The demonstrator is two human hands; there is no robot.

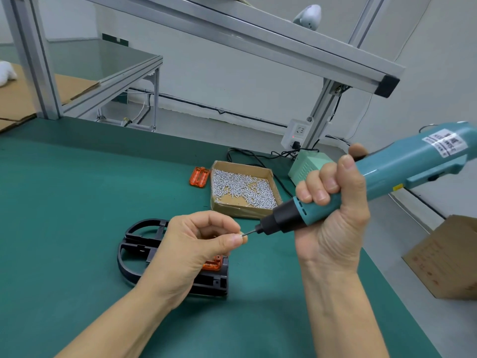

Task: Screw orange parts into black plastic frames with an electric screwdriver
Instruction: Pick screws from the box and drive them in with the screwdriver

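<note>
From the head view, the right hand [333, 202] grips the electric screwdriver [374, 177] while the left hand [196, 244] pinches 1 screw [242, 235] at its bit. The black frame [144, 254] with its orange part [213, 264] lies below on the tabletop [77, 189]. Loading step, I judge; next, aim down at the part's hole.

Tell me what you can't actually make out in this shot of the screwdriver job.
All in the head view:
- Screw: too small, mostly covered by the left hand fingertips at the bit.
- Black frame: its middle is hidden behind the left hand.
- Orange part on the frame: only a corner shows.
- Electric screwdriver: rear end cut off by the right edge; the right hand covers its grip; label blurred.
</note>
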